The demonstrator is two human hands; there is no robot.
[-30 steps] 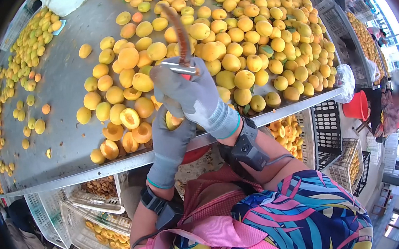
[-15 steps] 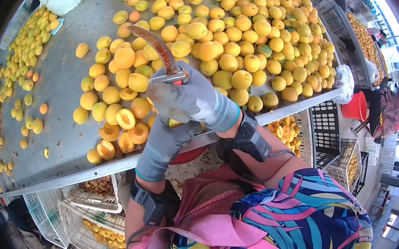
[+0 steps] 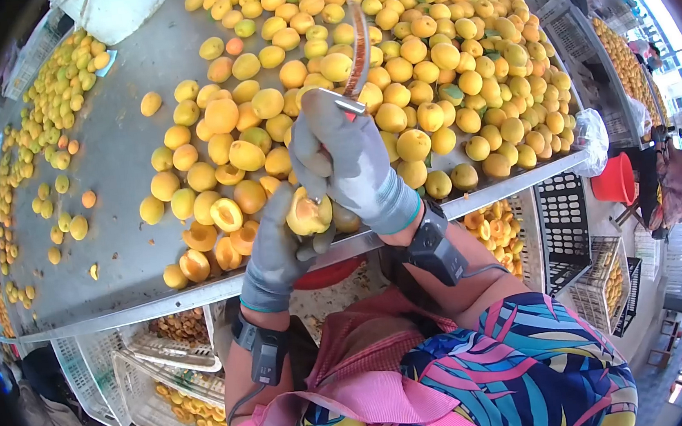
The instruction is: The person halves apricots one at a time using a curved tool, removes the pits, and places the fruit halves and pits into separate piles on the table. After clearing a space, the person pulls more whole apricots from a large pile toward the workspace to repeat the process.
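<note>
My left hand (image 3: 271, 240), in a grey glove, is closed around a cut apricot (image 3: 308, 214) at the table's front edge. Its opened flesh and a brownish hollow face up. In my gloved right hand (image 3: 350, 153) is a curved knife (image 3: 360, 47), its reddish-brown blade pointing up and away from me. The right fingers are folded over the handle, just above the apricot. Left of my hands lie several apricot halves (image 3: 226, 215), cut side up. Whole apricots (image 3: 245, 156) lie loosely beyond them, on the metal table (image 3: 135, 249).
A large heap of apricots (image 3: 457, 54) covers the table's right and back. Another group (image 3: 59, 100) lies far left near a white bucket (image 3: 112, 13). Below the front edge stand crates (image 3: 161, 394) of halves and a black crate (image 3: 563, 220). A red bucket (image 3: 614, 180) and a person (image 3: 676, 168) are at right.
My right hand has drawn slightly up and right from my left hand, and the knife blade has swung rightward. The cut apricot now shows in my left hand.
</note>
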